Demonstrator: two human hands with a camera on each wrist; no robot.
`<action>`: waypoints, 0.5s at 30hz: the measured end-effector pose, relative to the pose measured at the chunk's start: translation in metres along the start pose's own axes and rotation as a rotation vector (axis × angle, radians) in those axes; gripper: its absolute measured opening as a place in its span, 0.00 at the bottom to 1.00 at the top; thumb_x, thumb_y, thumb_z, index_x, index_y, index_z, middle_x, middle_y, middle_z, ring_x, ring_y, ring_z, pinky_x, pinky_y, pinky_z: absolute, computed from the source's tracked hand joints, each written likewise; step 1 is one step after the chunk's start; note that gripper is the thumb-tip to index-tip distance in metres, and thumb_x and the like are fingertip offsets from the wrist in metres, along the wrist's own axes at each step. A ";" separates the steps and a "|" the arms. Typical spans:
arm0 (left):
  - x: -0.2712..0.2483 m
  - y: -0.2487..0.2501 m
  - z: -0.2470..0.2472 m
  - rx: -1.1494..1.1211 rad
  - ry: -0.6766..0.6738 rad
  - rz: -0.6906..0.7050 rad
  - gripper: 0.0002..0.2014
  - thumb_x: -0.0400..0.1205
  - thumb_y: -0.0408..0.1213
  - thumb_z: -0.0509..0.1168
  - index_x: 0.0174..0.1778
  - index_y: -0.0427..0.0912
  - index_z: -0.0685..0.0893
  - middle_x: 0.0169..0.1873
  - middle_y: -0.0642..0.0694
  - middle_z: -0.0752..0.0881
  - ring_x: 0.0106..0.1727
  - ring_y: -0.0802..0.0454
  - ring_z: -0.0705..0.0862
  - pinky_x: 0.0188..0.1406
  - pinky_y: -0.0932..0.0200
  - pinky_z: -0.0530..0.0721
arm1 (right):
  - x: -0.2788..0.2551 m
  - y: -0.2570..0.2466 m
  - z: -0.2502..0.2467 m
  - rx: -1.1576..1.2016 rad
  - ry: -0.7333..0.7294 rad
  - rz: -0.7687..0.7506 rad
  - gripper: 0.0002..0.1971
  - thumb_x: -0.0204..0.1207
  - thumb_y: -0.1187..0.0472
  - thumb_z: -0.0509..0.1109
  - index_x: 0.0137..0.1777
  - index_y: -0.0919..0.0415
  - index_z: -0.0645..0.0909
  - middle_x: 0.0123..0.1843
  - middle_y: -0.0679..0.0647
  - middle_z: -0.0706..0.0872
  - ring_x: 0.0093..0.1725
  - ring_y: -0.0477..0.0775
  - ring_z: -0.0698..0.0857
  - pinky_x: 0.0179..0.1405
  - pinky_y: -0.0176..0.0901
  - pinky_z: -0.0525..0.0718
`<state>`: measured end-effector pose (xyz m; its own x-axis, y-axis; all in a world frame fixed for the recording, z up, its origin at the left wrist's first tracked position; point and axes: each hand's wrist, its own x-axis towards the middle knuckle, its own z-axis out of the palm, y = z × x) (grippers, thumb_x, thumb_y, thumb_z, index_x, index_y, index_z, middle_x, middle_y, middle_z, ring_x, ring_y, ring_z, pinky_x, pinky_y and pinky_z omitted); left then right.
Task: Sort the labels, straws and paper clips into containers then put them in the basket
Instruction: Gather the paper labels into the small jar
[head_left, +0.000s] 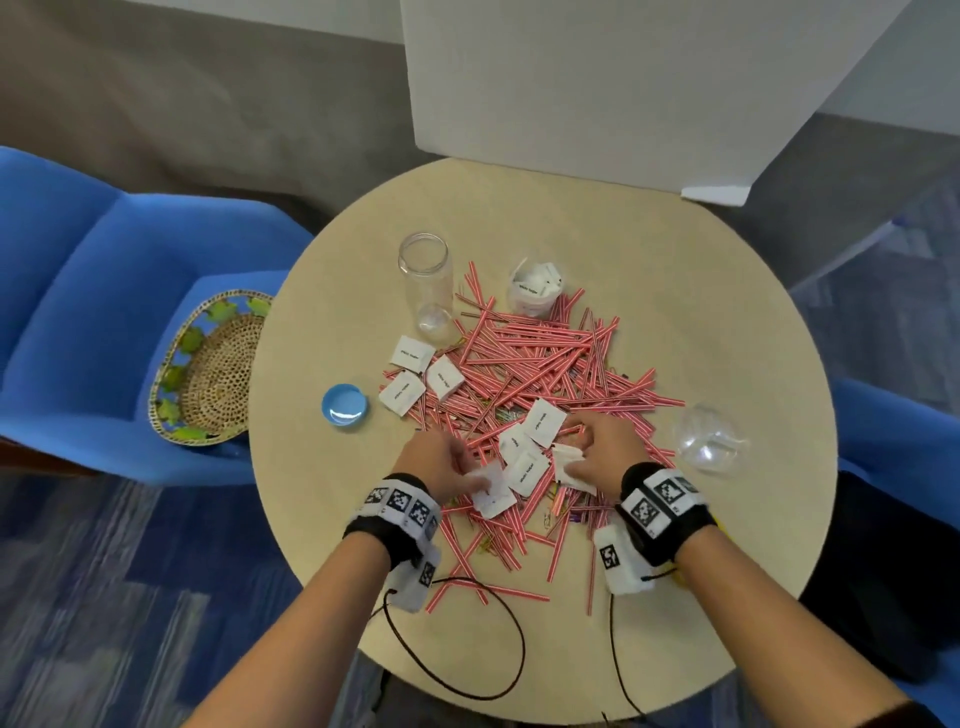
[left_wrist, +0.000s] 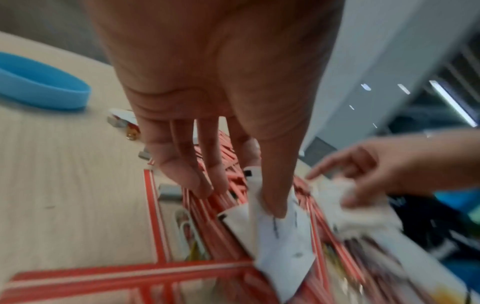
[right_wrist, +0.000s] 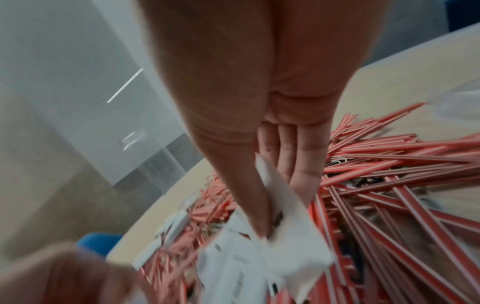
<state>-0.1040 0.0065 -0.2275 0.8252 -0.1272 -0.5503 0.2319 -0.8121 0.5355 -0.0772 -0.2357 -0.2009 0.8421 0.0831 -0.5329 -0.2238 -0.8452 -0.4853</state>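
1. Lower centre of head view: left hand pinching one white label between thumb and forefinger, other fingers straight over the straws.
2. Just right of it: right hand gripping a bunch of labels, thumb pressed on top.
3. Between the hands: a few more labels lying loose on the red-striped pile; paper clips glimpsed beneath, mostly hidden.
4. Centre left: three labels near a blue lid.
5. Right edge of table: clear container, apparently empty.
6. Upper centre: tall clear jar, empty; small cup already partly filled with labels.
7. Left of frame, off the table: woven basket on a blue chair, holding nothing.
8. Judged step: label sorting, under way. Next move likely calls for carrying both handfuls to the far cup, then collecting the remaining labels.
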 end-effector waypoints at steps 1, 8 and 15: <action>-0.002 0.002 0.005 0.072 -0.005 0.015 0.12 0.69 0.51 0.79 0.36 0.48 0.88 0.34 0.54 0.86 0.36 0.58 0.82 0.32 0.67 0.77 | 0.002 0.000 -0.004 0.023 -0.018 0.007 0.21 0.66 0.71 0.81 0.58 0.56 0.86 0.40 0.42 0.82 0.36 0.39 0.79 0.32 0.29 0.74; -0.012 0.003 0.032 0.173 0.077 0.056 0.11 0.72 0.48 0.76 0.47 0.49 0.88 0.40 0.53 0.88 0.43 0.54 0.84 0.42 0.60 0.84 | 0.023 -0.019 -0.013 -0.011 0.055 -0.025 0.10 0.73 0.60 0.79 0.53 0.60 0.90 0.51 0.50 0.89 0.44 0.46 0.84 0.38 0.33 0.79; -0.016 0.007 0.043 0.239 0.068 0.119 0.02 0.76 0.35 0.68 0.41 0.45 0.80 0.40 0.46 0.85 0.49 0.45 0.81 0.41 0.55 0.80 | 0.042 -0.029 0.011 -0.212 0.090 -0.033 0.11 0.73 0.61 0.76 0.55 0.58 0.90 0.57 0.55 0.89 0.55 0.56 0.86 0.54 0.46 0.84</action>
<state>-0.1381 -0.0218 -0.2424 0.8741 -0.1972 -0.4440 0.0102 -0.9062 0.4227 -0.0406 -0.2018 -0.2168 0.8898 0.0730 -0.4505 -0.0955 -0.9355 -0.3401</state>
